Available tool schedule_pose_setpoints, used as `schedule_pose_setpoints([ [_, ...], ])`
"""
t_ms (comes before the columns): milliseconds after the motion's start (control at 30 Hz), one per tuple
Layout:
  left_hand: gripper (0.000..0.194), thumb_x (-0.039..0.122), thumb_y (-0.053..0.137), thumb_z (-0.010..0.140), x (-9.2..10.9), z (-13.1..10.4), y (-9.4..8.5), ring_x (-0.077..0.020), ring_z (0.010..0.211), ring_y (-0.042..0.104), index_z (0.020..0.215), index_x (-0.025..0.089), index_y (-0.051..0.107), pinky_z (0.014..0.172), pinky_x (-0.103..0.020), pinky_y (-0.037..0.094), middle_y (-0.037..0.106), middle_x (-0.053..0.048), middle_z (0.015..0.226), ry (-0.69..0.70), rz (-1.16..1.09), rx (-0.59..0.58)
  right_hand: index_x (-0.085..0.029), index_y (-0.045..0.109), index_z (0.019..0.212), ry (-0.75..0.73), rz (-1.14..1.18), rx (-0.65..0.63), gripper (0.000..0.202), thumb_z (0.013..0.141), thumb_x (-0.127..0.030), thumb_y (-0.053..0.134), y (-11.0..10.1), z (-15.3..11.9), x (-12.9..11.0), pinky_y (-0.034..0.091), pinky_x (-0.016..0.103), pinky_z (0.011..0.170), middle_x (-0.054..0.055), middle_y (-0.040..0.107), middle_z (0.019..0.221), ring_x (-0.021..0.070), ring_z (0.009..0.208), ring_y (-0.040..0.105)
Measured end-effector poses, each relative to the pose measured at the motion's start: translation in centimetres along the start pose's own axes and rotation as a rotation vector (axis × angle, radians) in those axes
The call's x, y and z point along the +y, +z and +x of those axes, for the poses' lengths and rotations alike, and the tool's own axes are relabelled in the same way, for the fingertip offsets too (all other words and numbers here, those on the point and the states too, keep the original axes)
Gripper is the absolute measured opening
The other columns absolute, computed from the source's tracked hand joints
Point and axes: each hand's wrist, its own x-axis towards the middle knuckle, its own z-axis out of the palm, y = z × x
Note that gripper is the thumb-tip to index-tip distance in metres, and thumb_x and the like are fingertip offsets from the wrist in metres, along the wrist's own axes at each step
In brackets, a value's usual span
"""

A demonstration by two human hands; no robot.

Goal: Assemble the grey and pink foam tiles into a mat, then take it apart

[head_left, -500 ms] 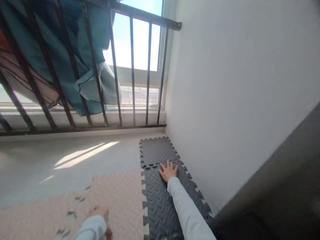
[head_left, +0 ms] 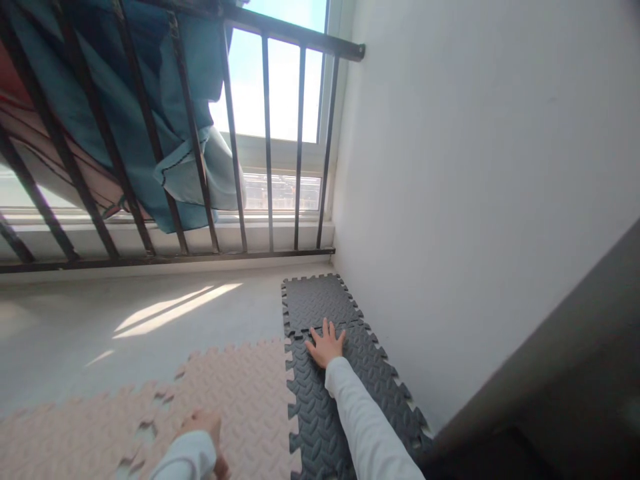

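Note:
My right hand (head_left: 327, 344) lies palm down with its fingers spread on a dark grey foam mat tile (head_left: 320, 407), close to the seam with a second dark grey tile (head_left: 320, 298) beyond it. Toward the bottom of the view, my left hand (head_left: 201, 427) rests on a pink foam mat tile (head_left: 255, 400). Its back and thumb side show, while most of its fingers are hidden, so I cannot tell whether they are curled. Along the seam the dark tiles' toothed edge meets the pink one, with pale gaps showing between some teeth.
A white wall (head_left: 450, 167) rises along the right of the dark tiles. Ahead, a dark metal railing (head_left: 270, 253) stands before a window, with blue cloth (head_left: 190, 120) hanging behind its bars. Sunlit pale floor (head_left: 170, 313) lies at left. Gapped joints (head_left: 145, 430) show between pink tiles.
My right hand has shifted slightly left across the dark tile, near the seam. My left hand stays at about the same place on the pink tile. The view has moved slightly.

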Motion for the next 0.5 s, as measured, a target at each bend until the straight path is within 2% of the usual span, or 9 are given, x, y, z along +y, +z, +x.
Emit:
schedule_pose_setpoints([
  [167, 0.095, 0.034, 0.075, 0.021, 0.0, -0.3, -0.3, -0.0321, 0.112, 0.045, 0.110, 0.010, 0.054, 0.091, -0.033, 0.039, 0.047, -0.021, 0.124, 0.009, 0.000, -0.005, -0.036, 0.030, 0.129, -0.018, -0.038, -0.008, 0.055, 0.080, -0.059, 0.021, 0.2, -0.2, 0.0, 0.000, 0.064, 0.091, 0.009, 0.009, 0.144, 0.0306, 0.129, 0.007],
  [300, 0.090, 0.038, 0.072, 0.026, -0.1, -0.5, -0.3, -0.0334, 0.108, 0.048, 0.109, 0.007, 0.056, 0.088, -0.035, 0.042, 0.049, -0.024, 0.120, 0.040, -0.035, 0.013, -0.033, 0.032, 0.129, -0.016, -0.065, -0.032, 0.056, 0.081, -0.059, 0.018, -0.7, -0.1, -0.5, -0.001, 0.065, 0.090, 0.009, 0.009, 0.144, 0.0313, 0.129, 0.007],
  [433, 0.091, 0.036, 0.073, 0.024, 0.0, -0.8, -0.5, -0.0337, 0.112, 0.045, 0.109, 0.010, 0.055, 0.089, -0.036, 0.041, 0.047, -0.023, 0.122, 0.025, -0.035, 0.026, -0.028, 0.042, 0.124, -0.024, -0.071, -0.057, 0.059, 0.080, -0.060, 0.016, -1.8, 0.2, -1.3, 0.000, 0.066, 0.090, 0.011, 0.008, 0.143, 0.0322, 0.128, 0.006],
  [500, 0.090, 0.034, 0.074, 0.023, 0.2, -1.1, -0.6, -0.0326, 0.112, 0.045, 0.109, 0.011, 0.056, 0.089, -0.036, 0.041, 0.047, -0.021, 0.123, 0.014, -0.039, 0.022, -0.028, 0.042, 0.124, -0.050, -0.047, -0.051, 0.060, 0.080, -0.060, 0.017, -1.9, 0.2, -1.8, 0.001, 0.065, 0.090, 0.012, 0.006, 0.144, 0.0316, 0.129, 0.006],
])
